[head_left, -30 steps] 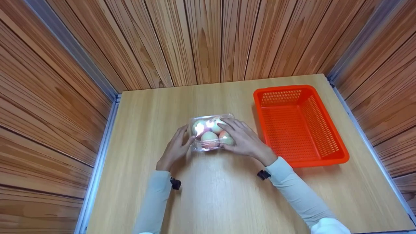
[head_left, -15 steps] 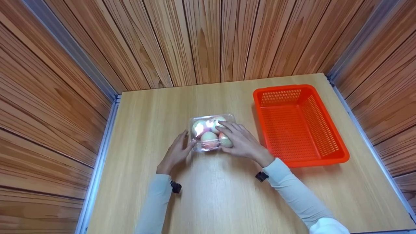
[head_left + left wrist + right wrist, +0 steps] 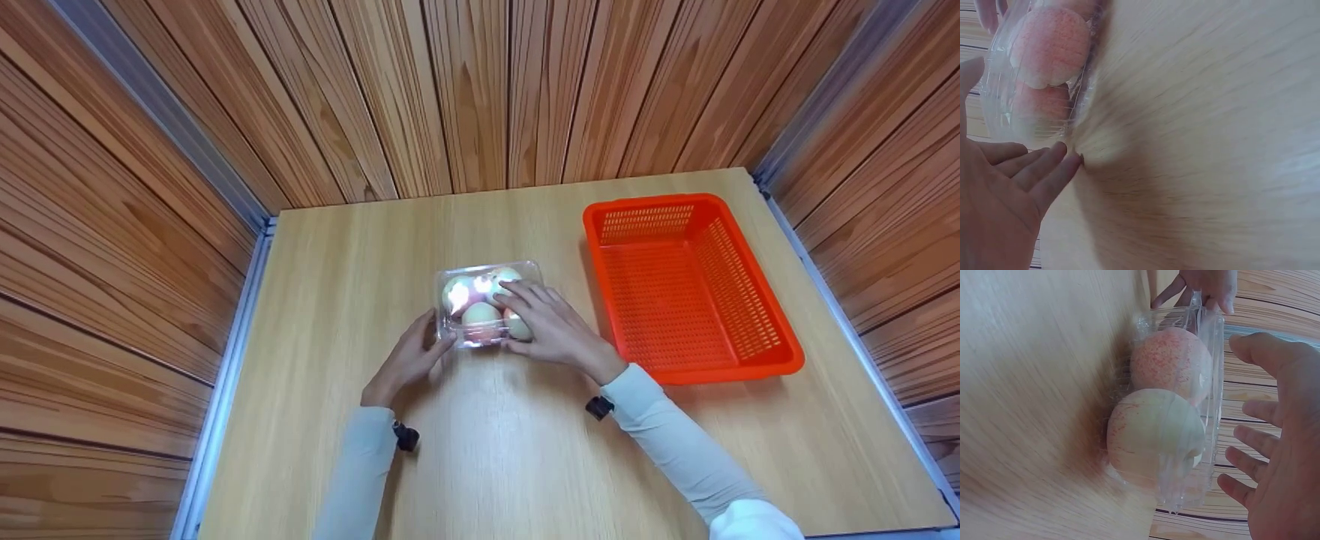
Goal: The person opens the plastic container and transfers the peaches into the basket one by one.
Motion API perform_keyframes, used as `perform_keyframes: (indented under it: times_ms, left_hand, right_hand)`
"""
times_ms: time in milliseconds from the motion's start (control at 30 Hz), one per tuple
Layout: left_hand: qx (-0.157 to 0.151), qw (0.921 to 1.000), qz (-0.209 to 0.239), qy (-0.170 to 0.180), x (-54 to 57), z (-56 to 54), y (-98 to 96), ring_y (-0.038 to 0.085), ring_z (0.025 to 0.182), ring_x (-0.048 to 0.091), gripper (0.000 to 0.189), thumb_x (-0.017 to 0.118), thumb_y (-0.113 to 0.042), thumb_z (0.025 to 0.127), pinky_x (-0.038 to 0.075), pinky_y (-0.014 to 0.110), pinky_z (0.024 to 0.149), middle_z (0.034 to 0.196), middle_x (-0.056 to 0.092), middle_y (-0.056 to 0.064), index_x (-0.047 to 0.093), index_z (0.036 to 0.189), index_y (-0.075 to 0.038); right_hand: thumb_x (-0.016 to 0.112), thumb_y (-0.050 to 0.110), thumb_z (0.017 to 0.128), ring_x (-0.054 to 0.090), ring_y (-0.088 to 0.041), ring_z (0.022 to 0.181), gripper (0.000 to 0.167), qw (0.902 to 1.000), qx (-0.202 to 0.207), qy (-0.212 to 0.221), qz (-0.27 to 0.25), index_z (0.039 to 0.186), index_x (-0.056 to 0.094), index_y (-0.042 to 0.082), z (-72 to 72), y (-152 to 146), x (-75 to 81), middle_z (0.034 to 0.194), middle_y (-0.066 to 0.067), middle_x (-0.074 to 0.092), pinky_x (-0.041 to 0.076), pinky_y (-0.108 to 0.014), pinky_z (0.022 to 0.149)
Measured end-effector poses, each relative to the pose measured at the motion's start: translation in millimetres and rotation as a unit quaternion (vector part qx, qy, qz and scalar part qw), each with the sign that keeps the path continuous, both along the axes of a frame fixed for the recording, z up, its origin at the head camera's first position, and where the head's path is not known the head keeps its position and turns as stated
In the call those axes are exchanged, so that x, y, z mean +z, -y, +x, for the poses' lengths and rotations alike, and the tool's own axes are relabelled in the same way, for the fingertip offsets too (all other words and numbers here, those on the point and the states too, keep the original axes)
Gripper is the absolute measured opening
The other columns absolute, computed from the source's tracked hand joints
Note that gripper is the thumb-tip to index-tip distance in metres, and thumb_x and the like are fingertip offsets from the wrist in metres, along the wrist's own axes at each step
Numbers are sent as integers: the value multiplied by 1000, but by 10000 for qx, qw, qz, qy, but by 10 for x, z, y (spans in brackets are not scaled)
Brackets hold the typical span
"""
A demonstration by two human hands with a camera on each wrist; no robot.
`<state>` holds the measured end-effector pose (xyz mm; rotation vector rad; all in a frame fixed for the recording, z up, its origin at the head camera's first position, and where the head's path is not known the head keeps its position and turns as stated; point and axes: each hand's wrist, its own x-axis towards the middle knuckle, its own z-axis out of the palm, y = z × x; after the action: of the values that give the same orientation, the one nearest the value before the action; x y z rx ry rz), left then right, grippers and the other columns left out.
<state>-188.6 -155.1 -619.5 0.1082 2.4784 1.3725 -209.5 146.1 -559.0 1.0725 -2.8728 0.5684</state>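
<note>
A clear plastic clamshell box [image 3: 489,265] with several pink-and-cream peaches [image 3: 481,319] inside sits in the middle of the table, its lid down. My left hand [image 3: 409,356] is at the box's near left corner, fingers extended along its side and fingertips close to the tabletop in the left wrist view. My right hand [image 3: 553,326] is over the box's right part, fingers spread and overlapping the lid in the head view. In the right wrist view, that same right hand [image 3: 1280,439] shows its fingers apart from the lid, with two peaches [image 3: 1157,433] facing the camera.
To the right of the box stands an orange-red plastic basket [image 3: 787,358] with perforated walls and nothing in it. Its left wall is close to my right hand. The wooden tabletop [image 3: 337,285] is bounded by wood-panelled walls [image 3: 480,97] at the back and sides.
Both hands have drawn slightly toward me along the box, and the right has shifted a little left. The box has barely moved.
</note>
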Motion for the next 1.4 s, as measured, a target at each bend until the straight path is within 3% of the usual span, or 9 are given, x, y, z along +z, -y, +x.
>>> perform_keyframes:
  times_ms: [267,467,667,933,1133,1400]
  left_hand:
    - [45,9994,340,108,-66,11,-42,31,158,40,107,81,-63,87,38,51,126,174,34,5,25,170,-24]
    - [64,9986,497,165,-114,17,-69,32,158,39,106,88,-45,87,38,48,126,175,32,6,24,170,-23]
    - [29,9985,544,97,-135,32,-91,30,159,37,99,85,-44,90,37,46,127,174,34,5,28,169,-23]
    - [68,9986,522,-13,-153,59,-83,31,161,33,94,78,-49,95,34,49,128,174,33,8,28,169,-21]
    - [89,9992,382,27,-176,85,-89,30,162,30,96,75,-59,94,30,52,130,175,32,5,27,169,-23]
    - [209,9990,363,125,-189,114,-113,30,163,28,91,70,-60,97,28,54,131,176,30,3,27,169,-27]
  right_hand:
    - [76,48,96,34,-33,158,77,9998,-16,130,127,161,45,19,-4,5,-49,172,-9,36,33,-56,128]
    - [76,48,96,32,-33,159,78,9997,-38,183,160,161,45,18,-13,5,-91,172,-9,36,31,-57,129]
    - [76,45,96,28,-35,162,78,9997,-73,34,223,162,44,18,-24,-10,-143,172,-10,36,27,-57,131]
    - [82,40,92,34,-39,158,76,9990,40,-400,190,156,51,13,-49,27,-212,167,-15,44,30,-59,128]
    - [84,36,93,37,-39,157,74,9980,-53,-565,279,155,52,13,-37,25,-247,167,-15,44,32,-60,128]
    - [82,35,94,42,-42,153,71,9964,-19,-754,393,155,53,13,-58,42,-230,165,-15,47,36,-62,125]
